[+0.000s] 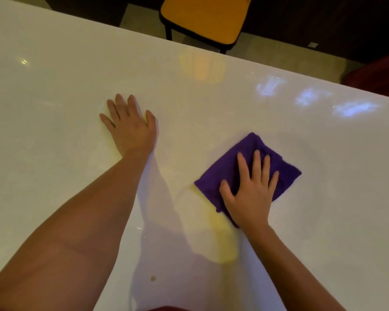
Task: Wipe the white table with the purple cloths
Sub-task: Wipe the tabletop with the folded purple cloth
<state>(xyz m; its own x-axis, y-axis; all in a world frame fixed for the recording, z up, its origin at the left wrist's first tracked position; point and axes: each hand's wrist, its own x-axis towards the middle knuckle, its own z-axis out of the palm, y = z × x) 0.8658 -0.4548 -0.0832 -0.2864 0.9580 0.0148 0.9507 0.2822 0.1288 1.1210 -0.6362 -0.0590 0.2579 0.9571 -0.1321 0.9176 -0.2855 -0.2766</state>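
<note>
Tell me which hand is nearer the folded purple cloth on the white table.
Right. The right hand lies flat on the folded purple cloth, pressing it to the glossy white table. The left hand rests palm-down on bare tabletop, well apart to the cloth's left.

**What the view hides or cuts off**

The right hand (252,194) lies flat on the purple cloth (252,153) and covers its near half, so the cloth's near corner and the table under it are hidden. The cloth's far edges, beyond the fingertips, are blurred. The left hand (130,126) lies palm down, so its palm is unseen. Both forearms run out of the bottom edge. Beyond the hands, the yellow chair (202,16) is cut by the top edge; only its seat and 2 dark legs show. The white table (54,86) runs out of the picture left, right and below. A small spot (153,278) between the forearms is too small to identify.
</note>
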